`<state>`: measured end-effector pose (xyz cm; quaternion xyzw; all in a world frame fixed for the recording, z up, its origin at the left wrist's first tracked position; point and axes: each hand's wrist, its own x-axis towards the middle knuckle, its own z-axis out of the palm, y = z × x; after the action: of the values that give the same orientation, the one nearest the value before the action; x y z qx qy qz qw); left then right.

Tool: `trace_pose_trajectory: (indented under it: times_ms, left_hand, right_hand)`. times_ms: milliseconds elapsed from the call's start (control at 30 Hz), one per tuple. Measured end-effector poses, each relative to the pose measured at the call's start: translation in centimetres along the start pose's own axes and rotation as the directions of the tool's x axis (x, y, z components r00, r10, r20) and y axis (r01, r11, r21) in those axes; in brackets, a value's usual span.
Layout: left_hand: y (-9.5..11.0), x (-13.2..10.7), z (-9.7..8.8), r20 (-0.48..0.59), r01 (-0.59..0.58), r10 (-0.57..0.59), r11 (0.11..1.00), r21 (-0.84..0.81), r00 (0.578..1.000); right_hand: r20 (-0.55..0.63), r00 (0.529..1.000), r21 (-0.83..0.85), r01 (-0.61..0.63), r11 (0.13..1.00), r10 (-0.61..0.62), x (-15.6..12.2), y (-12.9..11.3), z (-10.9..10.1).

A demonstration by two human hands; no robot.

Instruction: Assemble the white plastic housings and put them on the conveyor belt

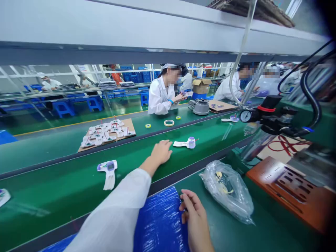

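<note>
My left hand [161,151] stretches over the green conveyor belt [141,159], fingers apart and holding nothing. Just beyond its fingertips lies a white handle-shaped device housing [185,143] with a purple screen end and a red wire. Another such housing [109,171] rests on the belt left of my forearm. Close to me, my right hand [195,218] is curled at the edge of a blue film-covered surface [160,220]. Its thumb and fingers are drawn together; whatever they hold, if anything, is too small to make out.
A clear plastic bag [228,189] with small yellowish pieces lies right of my hand, beside an orange-brown slotted plate [291,189] and a pressure gauge [246,116]. Across the belt are a cardboard sheet of white housings [105,133], tape rolls [169,123] and a co-worker [160,94].
</note>
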<state>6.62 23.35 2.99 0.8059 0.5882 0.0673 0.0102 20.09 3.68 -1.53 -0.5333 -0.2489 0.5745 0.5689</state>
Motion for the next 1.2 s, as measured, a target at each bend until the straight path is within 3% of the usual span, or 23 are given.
trace_pose_trajectory:
  times_ms: [100,167,267,333,433,567,667,767,933,1067,1200]
  left_hand:
    - [3.1,3.6,2.1,0.059,-0.001,0.003,0.999,-0.033,0.998]
    - [4.0,4.5,2.5,0.094,0.033,-0.029,0.999,-0.033,0.995]
    - [4.6,3.9,1.7,0.157,0.070,-0.069,0.998,-0.003,0.985]
    - [4.8,2.0,0.2,0.198,0.070,-0.072,0.997,0.018,0.978]
    - [5.0,-3.6,-2.5,0.192,0.049,-0.054,0.998,0.030,0.980]
    - [4.1,-14.8,-5.0,0.147,0.039,-0.042,0.999,0.024,0.988]
    - [3.2,-22.3,-5.1,0.141,0.067,-0.061,0.997,-0.038,0.988]
    - [3.5,-26.3,-3.8,0.073,0.145,-0.138,0.983,-0.111,0.988]
    - [6.1,-25.9,-0.7,-0.060,0.036,-0.055,0.959,-0.280,0.997]
    - [6.5,-24.5,0.4,-0.093,0.032,-0.068,0.938,-0.346,0.993]
    - [5.0,-24.1,0.4,-0.189,-0.006,-0.151,0.765,-0.643,0.970]
  right_hand:
    - [0.015,1.000,-0.008,0.001,1.000,-0.001,0.4,0.4,-0.1]
    - [0.024,1.000,-0.010,0.009,1.000,-0.008,0.7,0.8,-0.3]
    - [0.050,0.998,-0.013,0.025,1.000,-0.024,1.0,1.4,-0.6]
    - [0.077,0.996,-0.011,0.039,0.999,-0.038,1.2,1.7,-0.7]
    - [0.071,0.994,0.014,0.077,0.997,-0.078,1.1,1.6,-0.8]
    - [0.001,0.983,-0.019,0.185,0.982,-0.185,0.1,0.0,-0.8]
    - [0.220,0.940,-0.226,0.310,0.924,-0.262,-0.9,-1.5,-0.7]
    - [0.495,0.849,-0.409,0.417,0.811,-0.187,-1.3,-2.4,-0.3]
    - [0.641,0.761,-0.442,0.475,0.761,-0.102,-0.5,-2.5,0.3]
    - [0.642,0.755,-0.444,0.508,0.738,-0.133,-0.2,-2.2,-0.1]
    - [0.669,0.729,-0.422,0.532,0.734,-0.143,-0.4,-1.9,-0.5]
